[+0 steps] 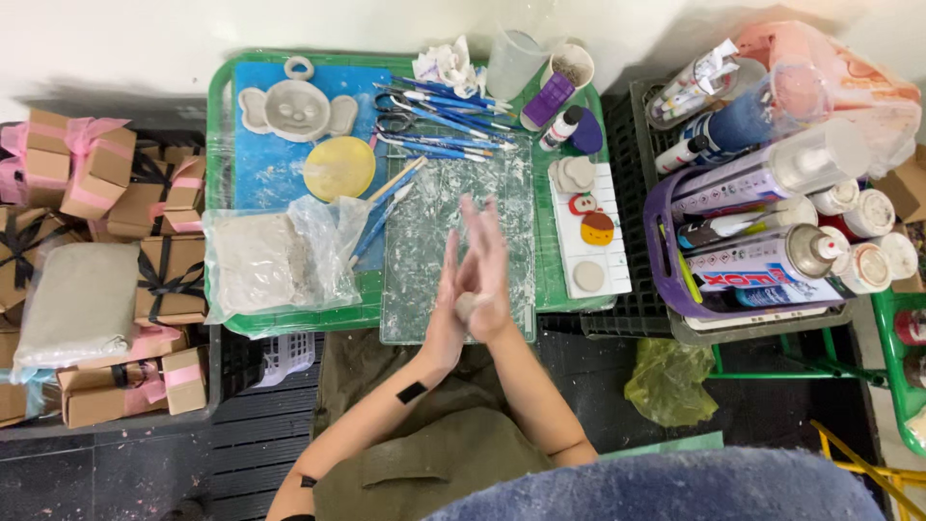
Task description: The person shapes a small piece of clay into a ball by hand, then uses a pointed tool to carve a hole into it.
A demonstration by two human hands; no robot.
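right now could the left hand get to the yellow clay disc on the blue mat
Probably yes. The left hand is pressed with the right hand around a clay lump; the yellow disc lies uncovered up-left, only thin tool handles between.

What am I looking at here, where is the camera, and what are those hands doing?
There is one picture, taken by a camera worn on a person's head and looking straight down. No machine is involved, only two bare hands. The left hand and right hand are pressed palm to palm with a small clay lump between them, fingers pointing away from the person.

Under the hands lies a clear smeared sheet on a green tray. The tray also bears a blue mat with a clay animal face, a yellow disc, blue-handled tools, a bag of clay and a white tile with small painted pieces. Left are ribboned boxes; right is a basket of spray cans.
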